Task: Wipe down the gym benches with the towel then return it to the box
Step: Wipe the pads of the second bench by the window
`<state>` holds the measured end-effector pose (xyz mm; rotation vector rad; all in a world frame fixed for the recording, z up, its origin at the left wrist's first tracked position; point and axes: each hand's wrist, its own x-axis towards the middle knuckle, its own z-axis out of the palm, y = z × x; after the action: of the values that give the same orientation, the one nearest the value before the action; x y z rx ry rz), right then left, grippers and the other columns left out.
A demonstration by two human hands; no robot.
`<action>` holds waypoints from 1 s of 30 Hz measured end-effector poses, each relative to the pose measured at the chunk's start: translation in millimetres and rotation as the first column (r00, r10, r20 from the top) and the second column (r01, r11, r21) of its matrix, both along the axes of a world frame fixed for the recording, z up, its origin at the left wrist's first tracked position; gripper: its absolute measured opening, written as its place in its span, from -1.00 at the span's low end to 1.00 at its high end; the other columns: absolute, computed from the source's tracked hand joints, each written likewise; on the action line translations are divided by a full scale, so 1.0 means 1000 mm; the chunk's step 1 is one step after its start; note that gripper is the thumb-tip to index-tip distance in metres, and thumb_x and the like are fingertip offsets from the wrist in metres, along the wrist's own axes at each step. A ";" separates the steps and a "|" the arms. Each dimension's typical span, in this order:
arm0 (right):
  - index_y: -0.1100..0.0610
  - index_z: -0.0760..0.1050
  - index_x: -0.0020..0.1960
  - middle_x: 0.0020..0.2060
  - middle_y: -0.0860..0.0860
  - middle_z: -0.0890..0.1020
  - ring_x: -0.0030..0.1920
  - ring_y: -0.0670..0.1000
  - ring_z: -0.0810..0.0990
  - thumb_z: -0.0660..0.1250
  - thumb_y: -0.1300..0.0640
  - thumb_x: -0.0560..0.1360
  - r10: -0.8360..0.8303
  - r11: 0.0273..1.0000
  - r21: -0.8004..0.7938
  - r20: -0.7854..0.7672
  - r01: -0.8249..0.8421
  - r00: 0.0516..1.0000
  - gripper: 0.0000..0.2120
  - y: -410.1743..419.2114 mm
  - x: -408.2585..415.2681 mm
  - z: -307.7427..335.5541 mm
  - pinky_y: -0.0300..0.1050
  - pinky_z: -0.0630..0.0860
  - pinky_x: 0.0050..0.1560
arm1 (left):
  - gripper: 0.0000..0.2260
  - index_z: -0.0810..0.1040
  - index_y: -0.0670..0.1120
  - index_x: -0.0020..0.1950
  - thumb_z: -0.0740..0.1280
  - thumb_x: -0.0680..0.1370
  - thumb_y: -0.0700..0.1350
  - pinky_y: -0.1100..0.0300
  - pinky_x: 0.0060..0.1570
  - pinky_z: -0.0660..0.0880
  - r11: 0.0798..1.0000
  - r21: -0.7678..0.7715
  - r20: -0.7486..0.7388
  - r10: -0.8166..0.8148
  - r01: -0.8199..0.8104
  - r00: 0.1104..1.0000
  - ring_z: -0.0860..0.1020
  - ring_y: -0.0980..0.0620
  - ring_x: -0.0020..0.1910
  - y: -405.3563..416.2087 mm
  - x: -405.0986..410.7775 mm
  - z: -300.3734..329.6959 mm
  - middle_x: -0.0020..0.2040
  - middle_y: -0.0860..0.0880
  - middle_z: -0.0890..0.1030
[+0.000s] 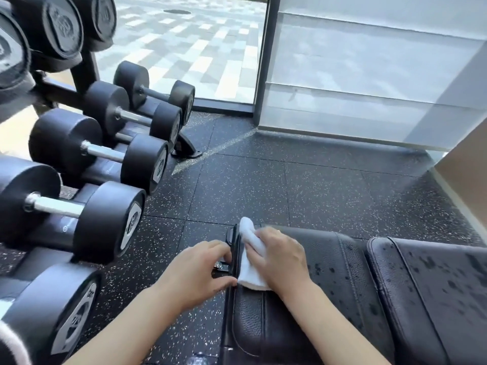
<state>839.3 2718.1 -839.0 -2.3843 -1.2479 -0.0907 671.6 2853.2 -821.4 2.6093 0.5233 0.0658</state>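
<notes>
Right hand: pressed flat on the towel, spreading wiping pressure at the bench edge.
Left hand: fingers curled on the bench end, apparently steadying it.

A gym: racked dumbbells, padded bench, speckled rubber floor.

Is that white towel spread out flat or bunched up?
Bunched: the towel is folded into a thick wad under the right hand at the bench edge.

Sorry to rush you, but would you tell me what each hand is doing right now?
Left hand: fingers curled on the bench edge, holding nothing loose.
Right hand: pressing the towel onto the bench.
</notes>
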 end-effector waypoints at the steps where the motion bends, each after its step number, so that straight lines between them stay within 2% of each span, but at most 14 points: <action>1: -0.01 0.50 -0.16 -0.26 -0.10 0.57 -0.28 0.01 0.60 0.30 -0.24 0.52 0.020 1.000 0.011 0.021 -0.020 1.000 -0.70 -0.015 -0.014 -0.003 -0.10 0.41 -0.28 | -0.67 0.49 0.17 0.11 0.42 0.48 0.31 0.18 0.25 0.44 1.000 0.005 -0.001 0.002 -0.002 1.000 0.49 0.21 0.25 0.001 -0.002 -0.001 0.24 0.29 0.53; 6: -0.10 0.50 -0.08 -0.12 -0.19 0.57 -0.29 -0.08 0.47 0.39 -0.23 0.47 0.092 0.995 0.042 0.090 -0.096 0.992 -0.78 -0.084 -0.061 -0.017 -0.25 0.43 -0.30 | -0.74 0.55 0.18 0.18 0.42 0.54 0.20 0.18 0.35 0.41 1.000 -0.021 0.014 -0.021 0.022 1.000 0.47 0.25 0.31 0.010 -0.013 -0.001 0.29 0.34 0.50; 8: -0.10 0.49 -0.09 -0.13 -0.18 0.55 -0.30 -0.07 0.44 0.40 -0.22 0.48 0.133 0.990 0.020 0.144 -0.137 0.981 -0.78 -0.089 -0.062 -0.018 -0.24 0.42 -0.34 | -0.75 0.56 0.17 0.20 0.41 0.56 0.18 0.20 0.36 0.40 0.999 -0.016 0.011 -0.038 0.038 0.999 0.46 0.25 0.32 0.008 -0.016 -0.002 0.30 0.33 0.49; 10: -0.07 0.45 -0.12 -0.19 -0.14 0.53 -0.31 -0.05 0.50 0.37 -0.22 0.50 0.156 0.988 -0.022 0.155 -0.155 0.975 -0.76 -0.074 -0.050 -0.013 -0.15 0.46 -0.36 | -0.77 0.56 0.17 0.19 0.39 0.57 0.17 0.20 0.35 0.40 0.998 -0.003 -0.006 -0.066 0.066 0.998 0.45 0.23 0.33 0.004 -0.018 -0.002 0.33 0.33 0.47; 13: -0.01 0.45 -0.18 -0.27 -0.08 0.54 -0.32 0.05 0.59 0.30 -0.21 0.52 0.056 0.998 0.006 0.121 -0.057 0.991 -0.71 -0.025 -0.012 0.001 -0.09 0.47 -0.34 | -0.78 0.56 0.17 0.19 0.38 0.58 0.16 0.18 0.35 0.41 0.998 -0.001 0.001 -0.070 0.070 0.998 0.45 0.22 0.33 0.003 -0.018 0.000 0.34 0.32 0.48; 16: 0.03 0.46 -0.18 -0.26 -0.05 0.57 -0.22 0.09 0.60 0.30 -0.19 0.57 -0.013 0.999 -0.036 0.045 0.014 0.999 -0.69 0.027 0.025 0.007 -0.07 0.36 -0.24 | -0.79 0.56 0.16 0.20 0.37 0.59 0.14 0.15 0.34 0.42 0.998 0.013 0.018 -0.061 0.061 0.998 0.47 0.18 0.31 0.004 -0.014 0.004 0.31 0.29 0.50; 19: 0.02 0.39 -0.20 -0.24 -0.03 0.58 -0.19 0.12 0.60 0.29 -0.18 0.57 -0.033 0.997 -0.062 0.039 0.035 0.999 -0.68 0.048 0.035 0.006 -0.07 0.27 -0.23 | -0.78 0.56 0.14 0.22 0.36 0.60 0.13 0.09 0.33 0.43 0.998 0.025 0.016 -0.057 0.057 0.998 0.48 0.14 0.30 0.003 -0.008 0.005 0.31 0.27 0.51; 22: -0.01 0.35 -0.22 -0.27 -0.03 0.57 -0.25 0.12 0.60 0.33 -0.16 0.54 -0.003 1.000 -0.004 0.055 0.004 0.998 -0.70 0.020 0.013 0.006 -0.09 0.27 -0.28 | -0.78 0.56 0.15 0.23 0.37 0.60 0.10 0.08 0.31 0.45 0.998 0.015 0.011 -0.068 0.068 0.998 0.49 0.13 0.31 0.001 -0.002 0.005 0.31 0.28 0.51; 24: 0.01 0.41 -0.20 -0.29 -0.05 0.55 -0.29 0.09 0.59 0.34 -0.18 0.51 0.038 0.998 0.038 0.063 -0.040 0.997 -0.71 -0.017 -0.013 0.003 -0.09 0.38 -0.33 | -0.75 0.55 0.16 0.28 0.37 0.60 0.10 0.09 0.32 0.44 0.996 0.009 0.009 -0.085 0.085 0.996 0.49 0.13 0.32 -0.001 0.002 0.005 0.33 0.28 0.50; 26: -0.03 0.48 -0.15 -0.25 -0.10 0.54 -0.31 0.00 0.56 0.34 -0.20 0.51 0.101 0.994 0.038 0.066 -0.103 0.993 -0.75 -0.060 -0.040 -0.003 -0.12 0.47 -0.33 | -0.64 0.49 0.18 0.39 0.37 0.60 0.10 0.08 0.35 0.44 0.995 0.013 0.010 -0.095 0.095 0.995 0.47 0.13 0.35 -0.002 0.003 0.005 0.38 0.28 0.47; 30: -0.10 0.58 -0.05 -0.11 -0.19 0.58 -0.26 -0.10 0.51 0.35 -0.23 0.55 0.156 0.987 0.044 0.007 -0.156 0.988 -0.78 -0.118 -0.058 -0.005 -0.23 0.46 -0.25 | -0.50 0.37 0.17 0.52 0.37 0.59 0.11 0.09 0.39 0.42 0.992 0.002 0.050 -0.127 0.127 0.991 0.42 0.15 0.41 -0.005 0.011 0.002 0.47 0.29 0.38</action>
<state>781.2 2599.7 -843.7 -2.2409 -1.4142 -0.0736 682.1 2848.1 -819.5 2.6256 0.3383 0.0887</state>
